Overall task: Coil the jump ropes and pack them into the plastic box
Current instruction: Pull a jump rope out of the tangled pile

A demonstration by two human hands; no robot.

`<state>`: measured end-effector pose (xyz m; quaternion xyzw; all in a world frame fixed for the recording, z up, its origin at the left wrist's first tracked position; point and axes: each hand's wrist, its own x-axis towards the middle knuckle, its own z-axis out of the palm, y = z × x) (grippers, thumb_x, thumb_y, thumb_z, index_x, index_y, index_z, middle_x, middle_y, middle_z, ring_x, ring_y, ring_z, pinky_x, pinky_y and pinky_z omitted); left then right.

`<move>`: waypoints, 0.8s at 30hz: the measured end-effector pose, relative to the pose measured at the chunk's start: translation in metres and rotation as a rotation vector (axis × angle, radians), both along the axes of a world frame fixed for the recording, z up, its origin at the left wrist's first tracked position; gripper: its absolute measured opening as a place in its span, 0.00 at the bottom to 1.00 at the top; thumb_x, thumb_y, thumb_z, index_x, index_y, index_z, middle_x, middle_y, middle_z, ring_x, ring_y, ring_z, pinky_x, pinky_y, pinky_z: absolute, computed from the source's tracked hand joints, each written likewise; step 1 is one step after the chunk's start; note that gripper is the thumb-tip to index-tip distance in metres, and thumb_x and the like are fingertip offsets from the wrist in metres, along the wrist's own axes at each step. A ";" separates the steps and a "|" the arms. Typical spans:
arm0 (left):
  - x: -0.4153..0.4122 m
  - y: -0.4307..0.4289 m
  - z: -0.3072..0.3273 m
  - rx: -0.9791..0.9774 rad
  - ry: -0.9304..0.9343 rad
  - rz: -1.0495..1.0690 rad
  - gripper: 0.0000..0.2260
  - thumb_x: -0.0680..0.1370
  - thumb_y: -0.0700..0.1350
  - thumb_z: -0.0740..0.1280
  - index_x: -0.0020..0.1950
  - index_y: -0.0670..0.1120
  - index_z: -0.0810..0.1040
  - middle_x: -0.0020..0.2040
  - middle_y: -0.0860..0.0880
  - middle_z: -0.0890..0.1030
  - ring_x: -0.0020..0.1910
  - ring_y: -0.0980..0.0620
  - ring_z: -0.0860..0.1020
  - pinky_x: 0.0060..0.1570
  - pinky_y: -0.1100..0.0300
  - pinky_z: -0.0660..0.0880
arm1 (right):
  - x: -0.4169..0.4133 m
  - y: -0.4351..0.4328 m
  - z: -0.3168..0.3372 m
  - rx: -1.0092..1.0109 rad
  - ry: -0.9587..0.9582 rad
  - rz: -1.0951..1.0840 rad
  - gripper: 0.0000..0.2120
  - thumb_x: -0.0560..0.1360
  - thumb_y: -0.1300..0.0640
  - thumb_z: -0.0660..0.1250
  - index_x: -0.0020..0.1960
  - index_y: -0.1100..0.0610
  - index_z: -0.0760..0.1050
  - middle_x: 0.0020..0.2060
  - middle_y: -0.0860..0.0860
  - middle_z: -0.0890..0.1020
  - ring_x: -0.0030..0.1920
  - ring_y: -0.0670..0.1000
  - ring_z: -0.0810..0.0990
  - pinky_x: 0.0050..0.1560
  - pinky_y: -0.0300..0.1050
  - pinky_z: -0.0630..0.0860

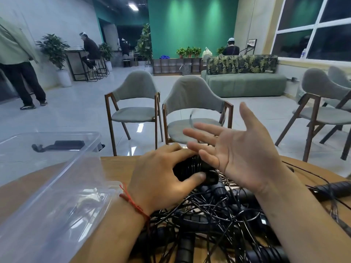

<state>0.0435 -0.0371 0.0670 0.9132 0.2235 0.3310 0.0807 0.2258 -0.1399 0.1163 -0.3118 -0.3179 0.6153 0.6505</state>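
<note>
A wooden table (115, 168) carries a clear plastic box (57, 205) at left and tangled black ropes (218, 215) beside it.

Left hand (161, 173) palm down, grip curled round coiled rope (194, 165) — right hand (245, 149) raised, fingers spread.

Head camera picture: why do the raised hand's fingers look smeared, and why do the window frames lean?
In the head view, the right hand is motion-blurred at its fingertips; the wide-angle lens tilts the window frame near the edge; ceiling lights glare on the glossy floor.
</note>
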 end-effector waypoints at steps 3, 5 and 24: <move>-0.001 -0.002 0.001 -0.104 -0.023 -0.029 0.23 0.74 0.72 0.68 0.65 0.65 0.81 0.51 0.64 0.81 0.49 0.63 0.80 0.45 0.54 0.80 | 0.008 0.002 -0.005 0.067 -0.235 -0.132 0.28 0.85 0.44 0.56 0.74 0.62 0.75 0.69 0.62 0.81 0.68 0.61 0.83 0.63 0.50 0.83; -0.002 -0.003 0.004 -0.175 -0.041 -0.064 0.22 0.73 0.71 0.70 0.62 0.63 0.84 0.52 0.65 0.82 0.51 0.63 0.81 0.47 0.55 0.80 | 0.014 -0.001 -0.005 0.150 -0.432 -0.112 0.23 0.81 0.58 0.59 0.72 0.63 0.78 0.69 0.62 0.81 0.71 0.61 0.80 0.72 0.53 0.77; -0.020 -0.005 0.036 -0.849 -0.371 -0.510 0.16 0.75 0.50 0.73 0.59 0.42 0.83 0.50 0.42 0.86 0.49 0.39 0.85 0.50 0.41 0.81 | -0.015 0.010 -0.019 0.395 -0.799 -0.253 0.12 0.78 0.52 0.67 0.37 0.43 0.80 0.35 0.40 0.78 0.36 0.41 0.76 0.39 0.33 0.73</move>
